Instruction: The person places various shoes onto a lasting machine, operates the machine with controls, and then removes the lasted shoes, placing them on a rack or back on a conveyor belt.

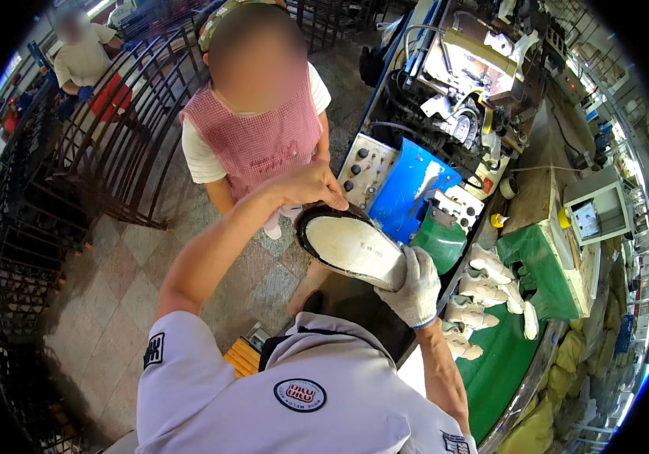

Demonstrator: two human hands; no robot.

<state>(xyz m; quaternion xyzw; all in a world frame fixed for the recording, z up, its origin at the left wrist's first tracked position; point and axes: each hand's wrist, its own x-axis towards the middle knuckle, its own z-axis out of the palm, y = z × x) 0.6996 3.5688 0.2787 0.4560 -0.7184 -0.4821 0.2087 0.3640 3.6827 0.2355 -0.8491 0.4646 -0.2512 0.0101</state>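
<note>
Grasping shoe (354, 244) at four o'clock: gloved right hand (413, 290). Bare left hand (311, 184) at eleven o'clock, fingers bunched, grip unclear. Apparently checking step; next move calls for steady support.

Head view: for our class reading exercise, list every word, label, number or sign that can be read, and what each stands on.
Wording is described here, not copied.
Pale shirt: round badge, dark-edged, red emblem, lettering around it.
Sleeve patches: dark, marks too small to read.
Pink apron: reddish lettering, too blurred to read.
Shoe part: faint marks on its pale face, unreadable.
Control panel: any labels too small.
</note>
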